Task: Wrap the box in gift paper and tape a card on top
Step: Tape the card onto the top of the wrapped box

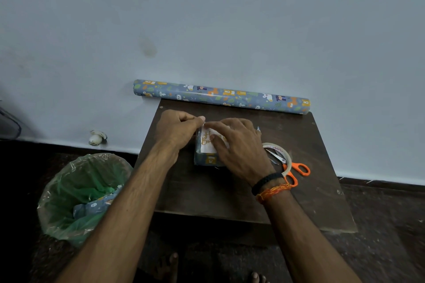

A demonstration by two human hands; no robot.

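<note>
bin (85,193): well off to the left of the left hand, on the floor, green liner, with a scrap of the animal-print paper in it

left hand (177,130): fingers curled, pinching at the far left corner of the card. Probably a bit of tape in there, but it's too small to tell

box (208,159): already wrapped, sitting on the small dark table (230,193) right under and between both hands

card (208,142): white with gold lettering, lying flat on top of the box, partly under the right hand

right hand (239,145): fingers stretched out fairly flat, index tip at that same far corner, thumb pressing the card down

handling: I'd guess the box is light, so it'll skid on the table if pushed sideways. Press straight down. The card looks thin and bendy, and glossy paper under it means it can slide, so keep it pinned flat and work at the corners

tape roll (277,156): just right of the right hand, touching the orange-handled scissors (291,167)

paper roll (222,96): beyond both hands, against the wall
</note>
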